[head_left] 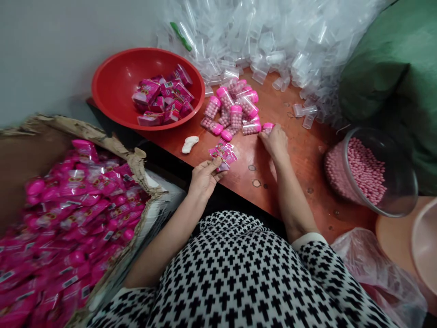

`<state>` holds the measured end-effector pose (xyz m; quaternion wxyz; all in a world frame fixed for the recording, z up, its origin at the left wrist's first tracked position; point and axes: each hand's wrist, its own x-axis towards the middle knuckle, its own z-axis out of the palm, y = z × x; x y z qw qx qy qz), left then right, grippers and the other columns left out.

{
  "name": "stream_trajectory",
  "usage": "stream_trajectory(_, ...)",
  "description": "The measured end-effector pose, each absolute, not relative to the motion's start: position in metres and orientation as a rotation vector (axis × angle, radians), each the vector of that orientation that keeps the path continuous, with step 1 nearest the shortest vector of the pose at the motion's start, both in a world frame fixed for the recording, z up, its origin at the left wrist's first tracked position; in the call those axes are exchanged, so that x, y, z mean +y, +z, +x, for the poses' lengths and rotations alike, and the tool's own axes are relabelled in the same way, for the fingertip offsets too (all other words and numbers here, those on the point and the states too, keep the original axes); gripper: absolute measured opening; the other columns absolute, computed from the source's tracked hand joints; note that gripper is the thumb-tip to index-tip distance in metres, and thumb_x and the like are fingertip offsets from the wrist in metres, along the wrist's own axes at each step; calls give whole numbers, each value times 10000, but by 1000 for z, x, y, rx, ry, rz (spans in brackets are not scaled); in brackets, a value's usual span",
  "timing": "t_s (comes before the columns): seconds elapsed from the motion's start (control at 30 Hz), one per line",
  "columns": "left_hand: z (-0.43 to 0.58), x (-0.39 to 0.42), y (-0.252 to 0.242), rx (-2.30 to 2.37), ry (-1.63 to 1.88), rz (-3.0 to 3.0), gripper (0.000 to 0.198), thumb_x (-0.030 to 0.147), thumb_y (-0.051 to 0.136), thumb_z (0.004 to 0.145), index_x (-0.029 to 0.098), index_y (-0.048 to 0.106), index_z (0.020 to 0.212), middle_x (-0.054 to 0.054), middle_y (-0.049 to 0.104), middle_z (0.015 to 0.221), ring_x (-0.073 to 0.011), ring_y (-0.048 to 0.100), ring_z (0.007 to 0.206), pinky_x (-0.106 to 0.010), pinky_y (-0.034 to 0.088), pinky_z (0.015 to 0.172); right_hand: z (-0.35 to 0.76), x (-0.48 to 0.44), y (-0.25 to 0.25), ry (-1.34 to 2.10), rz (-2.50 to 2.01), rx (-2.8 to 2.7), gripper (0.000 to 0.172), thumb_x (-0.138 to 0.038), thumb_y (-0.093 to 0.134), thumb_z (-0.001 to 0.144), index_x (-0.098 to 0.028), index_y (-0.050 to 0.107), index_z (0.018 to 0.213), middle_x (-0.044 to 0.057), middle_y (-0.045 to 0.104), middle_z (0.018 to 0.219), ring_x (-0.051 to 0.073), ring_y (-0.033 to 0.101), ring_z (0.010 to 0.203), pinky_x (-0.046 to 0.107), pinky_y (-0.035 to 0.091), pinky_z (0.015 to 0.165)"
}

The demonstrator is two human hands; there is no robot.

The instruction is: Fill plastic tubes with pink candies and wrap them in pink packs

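Observation:
My left hand [204, 177] is closed, thumb on top, around a few pink printed wrapper sleeves [223, 152] fanned out at the table's near edge. My right hand [276, 142] is curled around a small candy jar [267, 127] with a pink cap, partly hidden by the fingers. Just left of it lies a pile of clear jars [235, 116] filled with pink candy balls and closed with pink caps. A crumpled white scrap [190, 144] rests on the table between the pile and my left forearm.
A red bowl [112, 100] with pink wrapped packs stands at the back left. Below it is a torn carton [136, 164] full of wrapped jars. Empty clear tubes [266, 50] heap at the back. A transparent tub [348, 182] of pink balls sits right, beside a plastic bag [375, 269].

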<state>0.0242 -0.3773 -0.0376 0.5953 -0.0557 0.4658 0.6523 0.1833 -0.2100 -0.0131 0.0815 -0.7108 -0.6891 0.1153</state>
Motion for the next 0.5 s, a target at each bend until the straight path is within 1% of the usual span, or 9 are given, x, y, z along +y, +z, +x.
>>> stream_trajectory(0.07, 23, -376, -35, 1039, 1543, -229, 205, 150, 803, 733, 126, 619, 644, 3, 664, 616, -93, 627, 534, -210, 567, 535, 194, -213, -15, 344, -2083, -2047, 357, -279, 599, 852, -58, 576, 1130, 248, 690, 1093, 370, 652, 1071, 494, 482, 922)
stream_trajectory(0.13, 23, -374, -33, 996, 1566, -338, 137, 135, 751, 792, 140, 640, 714, 7, 680, 662, -96, 648, 574, -219, 579, 584, 203, -225, -17, 493, -1935, -1988, 313, -291, 618, 829, -99, 588, 1074, 177, 716, 954, 321, 690, 945, 451, 523, 845)
stream_trajectory(0.2, 24, -372, -31, 952, 1578, -425, 95, 147, 706, 841, 145, 652, 763, -6, 703, 711, -113, 680, 627, -242, 593, 641, 208, -249, -18, 837, -1692, -1841, 341, -355, 627, 823, -151, 550, 1085, 64, 698, 783, 228, 686, 693, 351, 543, 651)
stream_trajectory(0.23, 25, -371, -29, 928, 1581, -454, 91, 159, 682, 864, 144, 655, 779, -16, 712, 728, -125, 694, 653, -258, 598, 669, 207, -264, -18, 1046, -1563, -1731, 366, -397, 620, 827, -178, 516, 1102, 10, 668, 708, 181, 638, 551, 297, 510, 531)
stream_trajectory(0.27, 26, -370, -28, 906, 1582, -472, 100, 170, 659, 885, 141, 656, 790, -26, 718, 737, -136, 705, 674, -272, 601, 693, 205, -281, -18, 1240, -1443, -1633, 384, -435, 626, 824, -205, 486, 1097, -31, 642, 657, 147, 580, 453, 253, 457, 436)
stream_trajectory(0.33, 29, -369, -26, 872, 1589, -491, 121, 183, 630, 908, 139, 652, 797, -32, 720, 727, -147, 715, 691, -289, 601, 726, 196, -315, -17, 1516, -1270, -1493, 399, -478, 660, 808, -237, 462, 1057, -64, 629, 626, 107, 529, 381, 198, 379, 341)
stream_trajectory(0.4, 32, -367, -24, 855, 1600, -490, 104, 184, 652, 893, 142, 647, 798, -23, 715, 710, -142, 714, 682, -284, 595, 741, 184, -344, -17, 1681, -1182, -1428, 423, -491, 692, 794, -244, 455, 1041, -72, 636, 623, 92, 526, 367, 177, 375, 316)
stream_trajectory(0.5, 37, -365, -22, 837, 1602, -462, 114, 194, 710, 850, 139, 639, 779, -13, 709, 698, -117, 691, 629, -236, 570, 692, 170, -366, -22, 1764, -1123, -1393, 448, -496, 708, 797, -239, 465, 1070, -80, 634, 645, 73, 527, 371, 160, 390, 310)
